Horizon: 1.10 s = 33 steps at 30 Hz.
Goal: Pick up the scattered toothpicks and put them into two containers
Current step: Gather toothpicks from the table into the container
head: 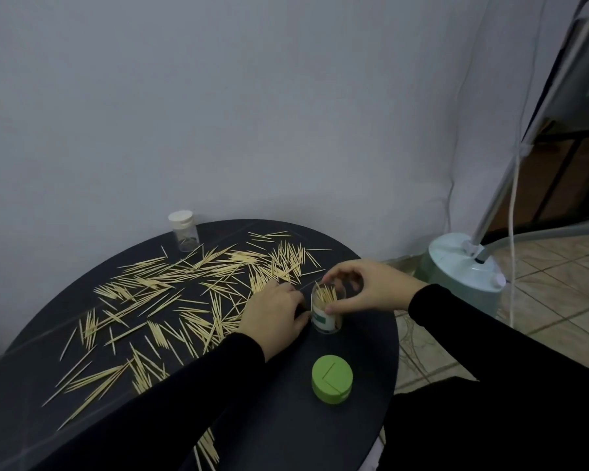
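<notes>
The right hand's grip [364, 294] is closing around an open clear jar [327, 309], thumb pressing its labelled side and fingers curling over the rim. The left hand's grip [274, 316] is lying just left of that jar with fingers curled down toward the surface; whether it is pinching any toothpicks cannot be told, since the fingertips are hidden beneath the hand. Both arms are wearing black sleeves.

A round dark counter [364, 362] is carrying everything, standing against a pale wall [252, 96]. To its right, on a tiled floor [558, 300], a pale green appliance base [463, 273] is sitting with a slanted pole and a white cord rising from it.

Scattered toothpicks [170, 290] are covering most of the counter's left and middle, lying in loose overlapping heaps from the far edge to the near edge, some passing beneath the left sleeve. A bundle of toothpicks is standing upright inside the held jar.

A green lid [332, 379] is resting on the counter nearer the person than the jar, apart from it. A second small clear jar [183, 231], capped in white, is standing upright at the counter's far left edge, close to the wall.
</notes>
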Motion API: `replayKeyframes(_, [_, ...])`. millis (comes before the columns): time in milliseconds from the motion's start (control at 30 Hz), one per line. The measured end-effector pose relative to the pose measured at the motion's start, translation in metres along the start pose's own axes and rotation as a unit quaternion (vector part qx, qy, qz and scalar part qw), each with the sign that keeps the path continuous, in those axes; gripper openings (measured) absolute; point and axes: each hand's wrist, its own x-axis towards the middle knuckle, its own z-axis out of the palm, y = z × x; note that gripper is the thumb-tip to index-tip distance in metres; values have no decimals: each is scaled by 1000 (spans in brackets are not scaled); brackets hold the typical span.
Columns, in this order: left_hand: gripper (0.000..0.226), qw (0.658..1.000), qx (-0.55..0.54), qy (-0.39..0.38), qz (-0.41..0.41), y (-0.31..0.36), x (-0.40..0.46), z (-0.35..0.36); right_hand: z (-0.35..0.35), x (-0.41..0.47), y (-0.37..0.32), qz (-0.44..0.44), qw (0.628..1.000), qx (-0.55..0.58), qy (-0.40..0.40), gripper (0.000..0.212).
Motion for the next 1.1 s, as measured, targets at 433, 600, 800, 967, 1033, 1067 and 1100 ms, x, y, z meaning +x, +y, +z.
replayKeyframes(433, [35,991,46,-37,122,-13,28,2,3,6,6,-10,1000,-2,20,46])
replayKeyframes(600, [37,980,123,-44,151,-12,27,-3,3,6,8,-7,1000,1,18,47])
replayKeyframes(800, [30,979,148,-32,134,-26,24,-8,4,6,5,7,1000,5,15,46])
replayKeyframes(967, [30,994,-14,106,30,-36,29,-21,7,5,5,14,1000,24,11,49])
replayKeyframes(1033, [25,978,-130,162,1,-28,31,-28,9,7,4,14,999,32,11,52])
replayKeyframes(1067, [22,966,-198,166,-13,-21,31,-32,10,8,3,9,999,33,15,53])
replayKeyframes(1100, [18,951,-269,151,-26,-14,31,-35,12,9,2,2,999,31,21,52])
